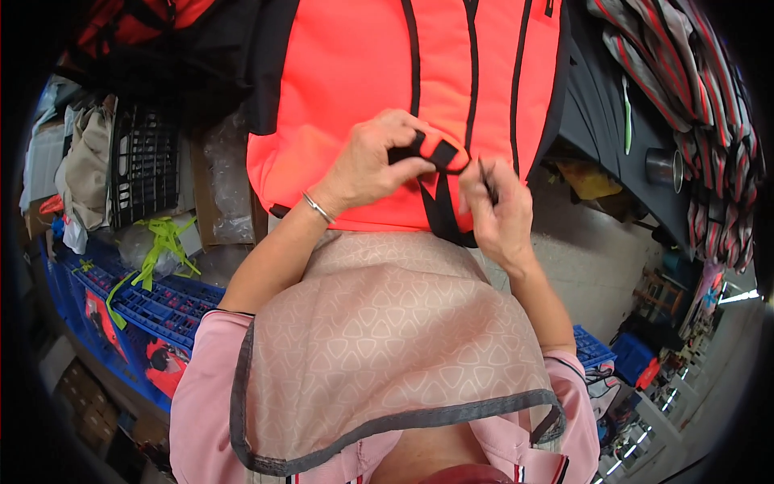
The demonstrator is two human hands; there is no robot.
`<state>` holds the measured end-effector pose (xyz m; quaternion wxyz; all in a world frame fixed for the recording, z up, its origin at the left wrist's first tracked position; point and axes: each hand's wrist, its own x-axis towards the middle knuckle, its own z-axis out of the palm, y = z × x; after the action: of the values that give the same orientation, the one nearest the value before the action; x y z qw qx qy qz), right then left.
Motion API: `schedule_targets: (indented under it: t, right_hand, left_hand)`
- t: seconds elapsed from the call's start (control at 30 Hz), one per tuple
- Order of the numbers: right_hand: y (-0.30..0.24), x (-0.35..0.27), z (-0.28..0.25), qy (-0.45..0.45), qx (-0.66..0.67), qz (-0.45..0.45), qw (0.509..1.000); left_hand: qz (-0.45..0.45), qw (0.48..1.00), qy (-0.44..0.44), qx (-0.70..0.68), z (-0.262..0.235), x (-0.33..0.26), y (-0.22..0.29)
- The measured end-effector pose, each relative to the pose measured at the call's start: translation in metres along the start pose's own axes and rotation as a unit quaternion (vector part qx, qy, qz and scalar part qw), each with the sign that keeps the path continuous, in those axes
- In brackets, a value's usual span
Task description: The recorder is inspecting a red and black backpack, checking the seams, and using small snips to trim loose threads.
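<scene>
A bright orange sewn article [347, 97] with black piping lies in front of me, its near edge against my patterned beige apron [387, 331]. My left hand [375, 161] is closed on an orange tab with black trim [442, 152], lifting it off the surface. Below the tab, a black strap [439, 211] hangs down over the near edge. Close by on the right, my right hand [501, 210] is closed around a small, thin dark tool [487, 181]. Its tip points toward the tab; my fingers hide most of it, so its kind is unclear.
A dark table [601, 121] on the right bears a metal cup [663, 169] and a thin green-and-white tool [626, 117]. Striped grey-and-red pieces [701, 97] hang beyond. At left stand a black crate [145, 165] and blue crates [161, 310] with yellow-green strips [164, 246].
</scene>
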<state>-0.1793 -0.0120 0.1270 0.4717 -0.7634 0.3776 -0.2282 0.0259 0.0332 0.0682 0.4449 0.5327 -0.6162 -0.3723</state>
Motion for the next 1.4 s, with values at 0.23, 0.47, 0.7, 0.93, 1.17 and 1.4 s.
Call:
schedule_targets:
  t: [0.23,0.47,0.7,0.93,1.17,1.4]
  right_hand:
    - [-0.003,-0.023,-0.032,-0.017,-0.100,-0.045,0.994]
    - [0.006,-0.003,-0.034,0.112,-0.207,-0.140,0.962]
    - [0.009,0.011,-0.034,0.102,-0.325,-0.249,0.907]
    - [0.006,0.017,-0.034,0.084,-0.350,-0.259,0.896]
    - [0.006,0.021,-0.035,0.070,-0.385,-0.271,0.879]
    - [0.003,0.024,-0.037,0.056,-0.412,-0.292,0.861]
  left_hand:
    - [-0.020,0.998,0.001,-0.063,-0.007,-0.002,-0.004]
    - [-0.015,0.998,-0.011,-0.066,-0.007,-0.004,-0.003]
    - [-0.009,0.998,-0.006,-0.067,-0.007,-0.004,-0.002]
    - [-0.010,0.998,-0.005,-0.069,-0.006,-0.004,-0.003]
    - [-0.014,0.997,-0.004,-0.078,-0.006,-0.004,-0.003]
    - [-0.018,0.997,-0.003,-0.076,-0.005,-0.004,-0.006]
